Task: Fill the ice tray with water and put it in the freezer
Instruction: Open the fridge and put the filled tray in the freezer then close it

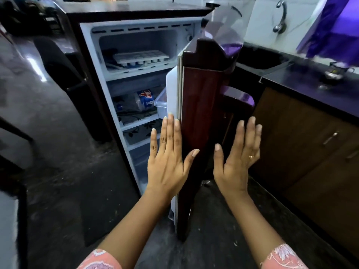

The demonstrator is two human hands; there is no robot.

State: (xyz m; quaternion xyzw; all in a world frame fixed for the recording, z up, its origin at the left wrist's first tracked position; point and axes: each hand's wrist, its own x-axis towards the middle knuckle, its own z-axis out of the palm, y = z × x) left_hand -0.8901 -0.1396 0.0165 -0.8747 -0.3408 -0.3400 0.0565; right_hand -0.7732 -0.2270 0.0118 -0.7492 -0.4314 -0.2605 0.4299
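Note:
A white ice tray [139,58] lies in the freezer compartment [136,41] at the top of a small fridge whose dark red door [202,117] stands open, edge-on to me. My left hand [168,158] is held flat with straight fingers in front of the door's inner edge. My right hand [238,158] is held flat, fingers straight, on the door's outer side. Neither hand holds anything. Whether either palm touches the door is unclear.
A plastic bottle [141,100] lies on a fridge shelf below the freezer. A dark counter [310,88] with a sink [260,59] and tap [280,16] runs along the right, over brown cabinets [310,152]. Dark furniture stands left; grey floor [68,171] lies below.

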